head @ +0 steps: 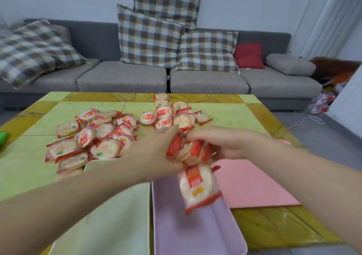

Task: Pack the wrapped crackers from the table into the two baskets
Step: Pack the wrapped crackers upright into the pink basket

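Observation:
Wrapped crackers in red-and-clear packets lie in two heaps on the table: a left heap (92,137) and a far middle heap (170,112). My left hand (156,153) and my right hand (221,143) together clasp a bundle of cracker packets (188,151) above the far end of the lilac basket (195,233). One packet (197,186) hangs or drops from the bundle over that basket. The cream basket (117,215) stands just left of the lilac one, partly hidden under my left forearm.
A pink flat sheet or lid (252,184) lies right of the lilac basket. A green object (3,137) sits at the table's left edge. A grey sofa (121,76) with checked cushions stands behind the table. Cables lie on the floor at right.

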